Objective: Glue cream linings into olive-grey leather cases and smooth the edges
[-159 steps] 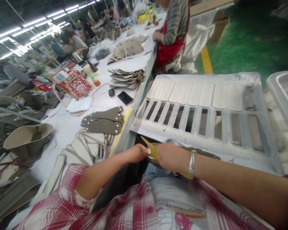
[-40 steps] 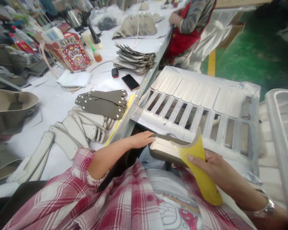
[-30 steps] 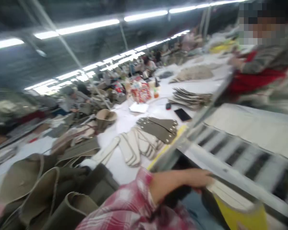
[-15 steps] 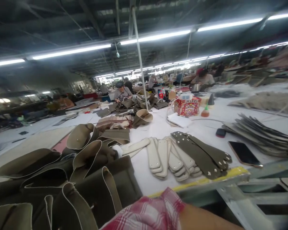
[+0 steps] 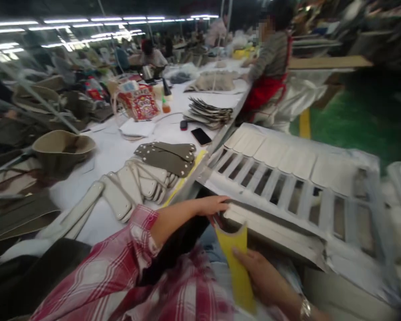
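Observation:
My left hand (image 5: 211, 206) rests on the near end of a long olive-and-cream leather strap piece (image 5: 270, 225) that lies over my lap below a white slatted rack (image 5: 287, 187); its fingers are curled on the piece's end. Below it, my right hand (image 5: 259, 276) grips a yellow plastic scraper (image 5: 235, 258) whose notched top edge points up at the strap piece. A silver bracelet (image 5: 304, 307) shows on that wrist. My sleeves are red-and-white plaid.
On the white worktable (image 5: 103, 156) to my left lie fanned cream strap pieces (image 5: 127, 191), olive strap pieces (image 5: 167, 156), a phone (image 5: 201, 136), a patterned box (image 5: 139, 103) and a curved olive bag shell (image 5: 62, 147). A person in a red apron (image 5: 270, 76) works farther along.
The view swung up and left over the table, then came back down to my lap. My right hand has turned the yellow scraper from lying across the strap piece to standing upright beneath it.

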Action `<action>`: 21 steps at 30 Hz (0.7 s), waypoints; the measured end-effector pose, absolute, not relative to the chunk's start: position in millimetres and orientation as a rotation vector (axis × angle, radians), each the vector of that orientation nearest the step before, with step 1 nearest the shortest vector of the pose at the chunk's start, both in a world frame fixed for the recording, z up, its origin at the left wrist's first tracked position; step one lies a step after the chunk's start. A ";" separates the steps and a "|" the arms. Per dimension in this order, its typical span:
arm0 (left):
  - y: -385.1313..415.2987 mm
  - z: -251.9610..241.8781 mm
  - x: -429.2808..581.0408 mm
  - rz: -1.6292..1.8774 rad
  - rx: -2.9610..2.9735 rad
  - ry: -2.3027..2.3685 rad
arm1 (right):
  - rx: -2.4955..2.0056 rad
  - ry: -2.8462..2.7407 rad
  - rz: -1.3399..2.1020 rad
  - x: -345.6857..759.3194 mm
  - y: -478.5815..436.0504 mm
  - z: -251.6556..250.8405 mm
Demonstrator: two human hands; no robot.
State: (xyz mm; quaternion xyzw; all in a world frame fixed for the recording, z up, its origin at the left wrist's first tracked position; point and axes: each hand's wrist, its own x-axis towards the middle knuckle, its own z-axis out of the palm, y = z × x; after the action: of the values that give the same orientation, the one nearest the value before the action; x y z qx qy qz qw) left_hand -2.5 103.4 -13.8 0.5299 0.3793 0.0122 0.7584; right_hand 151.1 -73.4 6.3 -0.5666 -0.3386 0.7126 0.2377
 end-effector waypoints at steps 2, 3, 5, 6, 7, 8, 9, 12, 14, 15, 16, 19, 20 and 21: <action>100.7 -16.6 0.1 0.031 1.203 0.869 | -1.471 -0.709 1.975 136.3 -68.9 -5.8; 98.5 -17.4 0.5 0.047 1.228 0.883 | -1.433 -0.653 1.958 129.1 -64.8 -11.4; 95.5 -19.1 0.5 0.088 1.258 0.890 | -1.404 -0.638 1.902 116.6 -56.8 -19.9; 95.0 -20.0 0.5 0.103 1.260 0.888 | -1.408 -0.637 1.889 111.9 -53.5 -22.5; 95.2 -20.8 0.7 0.114 1.251 0.888 | -1.417 -0.624 1.889 108.3 -50.6 -24.1; 95.8 -21.4 1.2 0.121 1.233 0.886 | -1.420 -0.599 1.897 105.9 -48.0 -24.7; 96.7 -21.6 1.9 0.123 1.211 0.885 | -1.413 -0.575 1.908 104.8 -45.8 -24.6; 98.9 -19.1 4.4 0.112 1.147 0.879 | -1.366 -0.535 1.951 108.0 -40.4 -21.7; 99.5 -16.2 5.7 0.095 1.110 0.877 | -1.342 -0.532 1.975 113.7 -38.6 -20.0; 99.5 -15.1 6.2 0.087 1.089 0.882 | -1.337 -0.528 1.979 116.9 -38.2 -19.6; 99.2 -14.4 6.6 0.082 1.065 0.886 | -1.330 -0.521 1.985 119.9 -38.1 -19.5; 96.8 -15.2 8.2 0.117 0.971 0.885 | -1.318 -0.523 2.014 126.0 -38.2 -21.1; 95.5 -16.0 8.9 0.147 0.941 0.878 | -1.319 -0.532 2.024 126.8 -38.1 -22.0; 94.2 -16.8 9.7 0.182 0.918 0.871 | -1.319 -0.543 2.032 127.0 -37.8 -23.0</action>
State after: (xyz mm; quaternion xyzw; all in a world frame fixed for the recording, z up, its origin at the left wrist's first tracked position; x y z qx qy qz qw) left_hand 9.7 94.2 -16.8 0.4283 0.4064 0.0850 0.8026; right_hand 127.0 -37.8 -23.0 -0.5026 -0.2070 0.7744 0.3237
